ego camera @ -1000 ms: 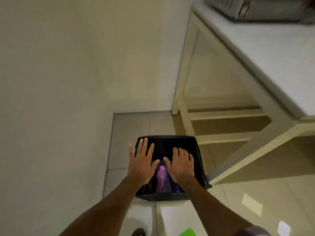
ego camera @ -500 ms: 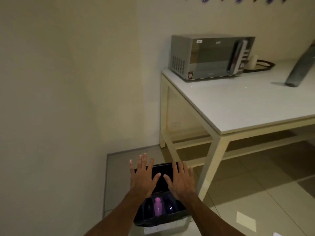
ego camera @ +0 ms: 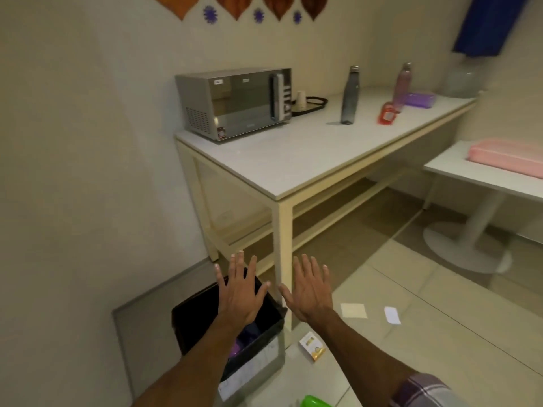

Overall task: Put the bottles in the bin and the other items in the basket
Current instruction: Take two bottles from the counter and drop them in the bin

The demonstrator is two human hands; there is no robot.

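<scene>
A black-lined bin (ego camera: 205,311) stands on the floor by the table leg, with a purple bottle (ego camera: 239,346) partly visible inside. My left hand (ego camera: 242,292) hovers flat over the bin, fingers spread and empty. My right hand (ego camera: 310,292) is spread beside it, just right of the bin, holding nothing. On the long table (ego camera: 293,163) stand a dark grey bottle (ego camera: 349,96) and a pink bottle (ego camera: 402,83). A red item (ego camera: 388,114) and a purple box (ego camera: 418,99) lie near the pink bottle. A pink basket (ego camera: 508,157) rests on the round table at right.
A microwave (ego camera: 235,104) sits at the table's left end, with paper cups (ego camera: 301,99) beside it. On the floor lie a small yellow-white box (ego camera: 311,346) and paper scraps (ego camera: 392,315). A green object (ego camera: 316,402) shows at the bottom edge. The wall is close on the left.
The view has lifted from the bin to the table and room. Both hands stayed spread and empty and now sit higher and further right relative to the bin.
</scene>
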